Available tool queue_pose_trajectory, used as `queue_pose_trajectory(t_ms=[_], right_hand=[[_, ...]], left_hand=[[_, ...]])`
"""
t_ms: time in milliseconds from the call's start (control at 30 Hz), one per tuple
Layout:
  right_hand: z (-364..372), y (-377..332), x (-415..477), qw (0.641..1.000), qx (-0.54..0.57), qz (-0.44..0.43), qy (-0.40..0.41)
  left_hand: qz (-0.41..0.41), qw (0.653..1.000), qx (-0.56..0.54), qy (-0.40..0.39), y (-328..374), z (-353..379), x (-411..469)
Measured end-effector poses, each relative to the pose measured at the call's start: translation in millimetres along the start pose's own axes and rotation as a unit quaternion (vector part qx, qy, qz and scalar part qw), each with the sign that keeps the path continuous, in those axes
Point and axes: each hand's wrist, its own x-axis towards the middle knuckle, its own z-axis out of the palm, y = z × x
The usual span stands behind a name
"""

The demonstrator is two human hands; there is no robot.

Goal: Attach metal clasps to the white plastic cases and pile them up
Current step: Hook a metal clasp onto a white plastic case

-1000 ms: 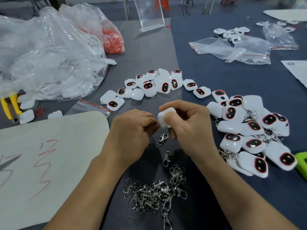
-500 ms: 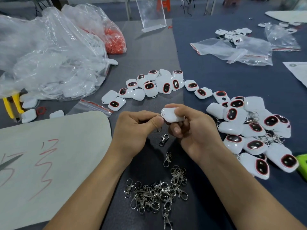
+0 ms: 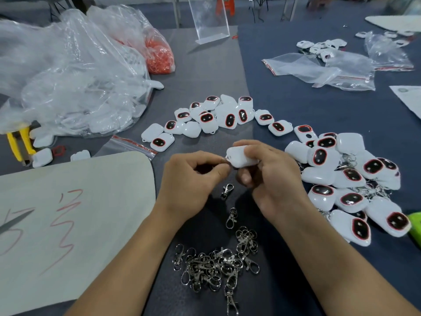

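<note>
Table (image 3: 307, 115): grey and dark-blue mats side by side.
Far left: big heap of clear plastic bags (image 3: 68, 71), with white cases visible inside the front one.
Near left: white sheet (image 3: 91, 201) with red scrawl, flat on the table.
Right: finished pile (image 3: 355, 179) of white cases with black, red-rimmed windows, and metal rings showing among them.
Centre, beyond the hands: loose cases (image 3: 216, 115) spread flat on the mat.
Near edge, between the forearms: clasp heap (image 3: 216, 265), tangled.
One single clasp (image 3: 227, 191) lies just below the hands, and a second clasp (image 3: 231, 217) lies nearer the heap.
Right hand (image 3: 275, 179): fingers curled round the held case (image 3: 240, 157), off the mat at table centre, roughly level.
Left hand (image 3: 191, 179): thumb and forefinger pinch a small metal ring (image 3: 224, 158) against the case's left end.
Can't tell whether the ring is threaded through the case.
</note>
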Motion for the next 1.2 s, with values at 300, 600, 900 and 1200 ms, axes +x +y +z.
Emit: queue_pose_trajectory(t_ms=[300, 600, 900, 1200], right_hand=[[-1, 6, 2, 1.000, -0.001, -0.005, -0.008], [6, 17, -9, 0.951, -0.217, -0.219, 0.014], [-3, 4, 2, 1.000, -0.005, 0.031, 0.000], [6, 26, -15, 0.892, -0.356, -0.279, 0.012]], left_hand=[[-0.065, 0.994, -0.080, -0.041, 2, -1, 4], [0.178, 0.936, 0.303, -0.013, -4, -5, -4], [-0.080, 0.990, -0.087, -0.076, -1, 2, 2], [0.101, 0.955, 0.274, -0.048, -4, -4, -4]])
